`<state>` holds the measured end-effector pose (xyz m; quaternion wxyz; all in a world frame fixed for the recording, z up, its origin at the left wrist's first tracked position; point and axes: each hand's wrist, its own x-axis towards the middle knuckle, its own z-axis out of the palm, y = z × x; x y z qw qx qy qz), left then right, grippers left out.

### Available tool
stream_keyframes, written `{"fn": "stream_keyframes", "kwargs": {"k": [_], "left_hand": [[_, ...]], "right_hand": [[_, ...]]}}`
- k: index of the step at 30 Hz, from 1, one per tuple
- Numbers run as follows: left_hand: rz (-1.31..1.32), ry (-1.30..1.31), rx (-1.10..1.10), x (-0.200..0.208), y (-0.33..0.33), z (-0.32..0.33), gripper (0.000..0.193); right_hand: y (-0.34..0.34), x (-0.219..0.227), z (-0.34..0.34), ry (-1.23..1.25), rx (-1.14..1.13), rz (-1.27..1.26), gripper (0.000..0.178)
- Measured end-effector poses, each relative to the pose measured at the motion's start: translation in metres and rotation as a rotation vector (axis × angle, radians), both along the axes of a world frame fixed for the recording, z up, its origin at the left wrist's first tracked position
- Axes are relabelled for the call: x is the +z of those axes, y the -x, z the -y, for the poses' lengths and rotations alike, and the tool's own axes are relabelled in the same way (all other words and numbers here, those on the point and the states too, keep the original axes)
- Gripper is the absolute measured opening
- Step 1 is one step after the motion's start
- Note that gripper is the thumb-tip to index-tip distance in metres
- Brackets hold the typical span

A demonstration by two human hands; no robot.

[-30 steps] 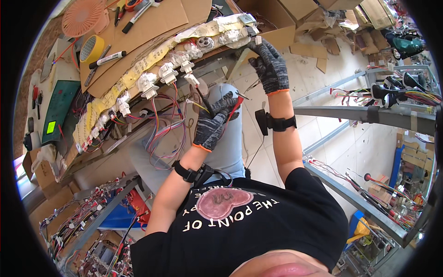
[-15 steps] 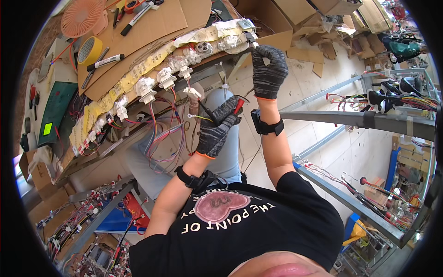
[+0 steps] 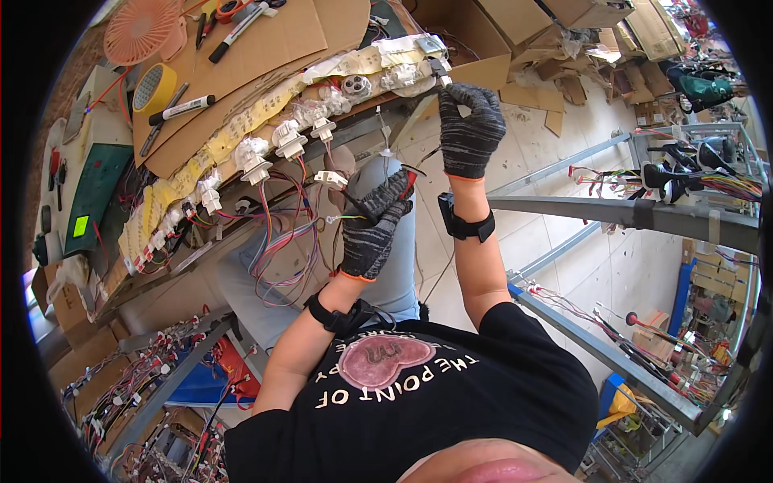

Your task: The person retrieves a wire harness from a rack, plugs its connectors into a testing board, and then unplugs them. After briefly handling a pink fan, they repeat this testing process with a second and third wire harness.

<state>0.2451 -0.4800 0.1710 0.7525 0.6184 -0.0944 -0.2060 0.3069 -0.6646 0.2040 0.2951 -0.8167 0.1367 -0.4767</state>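
Observation:
My left hand (image 3: pixel 372 241), in a dark striped glove, is closed around a wire harness with a black sleeve. A white connector (image 3: pixel 330 179) sticks out past its fingers, with a red piece (image 3: pixel 409 183) at the other side. A yellow-green wire (image 3: pixel 349 216) with a small white end hangs out beside the hand. My right hand (image 3: pixel 471 133), in a matching glove, pinches at a small white connector (image 3: pixel 444 80) by the right end of the taped board (image 3: pixel 266 113). Its fingertips partly hide what they grip. White connector housings (image 3: pixel 254 161) line the board's front edge.
Cardboard (image 3: pixel 274 48) behind the board carries markers, a roll of yellow tape (image 3: pixel 155 88) and a pink fan (image 3: pixel 143 30). Metal rails (image 3: pixel 644 211) with hanging wire bundles stand at the right. Racks of harnesses (image 3: pixel 153 370) lie at lower left.
My left hand has moved slightly left and down, carrying the white connector and red piece with it. My right hand stays at the board's end, shifting only a little.

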Motion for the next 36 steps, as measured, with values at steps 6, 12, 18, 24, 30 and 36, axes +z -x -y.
{"fn": "stream_keyframes", "kwargs": {"k": [6, 12, 18, 24, 30, 36], "left_hand": [[0.034, -0.029, -0.008, 0.006, -0.002, 0.001, 0.032], [-0.011, 0.045, 0.049, 0.004, 0.0, 0.006, 0.031], [0.139, -0.009, 0.163, 0.008, -0.002, 0.012, 0.032], [0.217, -0.063, 0.105, -0.013, 0.0, 0.008, 0.03], [0.321, -0.181, 0.075, -0.021, 0.001, 0.003, 0.033], [0.186, 0.018, 0.07, -0.001, 0.0, -0.007, 0.033]], "right_hand": [[-0.001, -0.001, 0.0, 0.05, -0.003, 0.011, 0.012], [-0.009, 0.001, 0.01, 0.177, -0.046, -0.084, 0.012], [0.046, -0.017, -0.006, -0.192, -0.14, -0.26, 0.043], [0.04, -0.031, -0.053, -1.268, 0.418, -0.076, 0.029], [0.023, -0.018, -0.047, -1.289, 0.393, -0.103, 0.024], [0.01, 0.0, -0.029, -1.426, 0.509, -0.293, 0.024]]}}
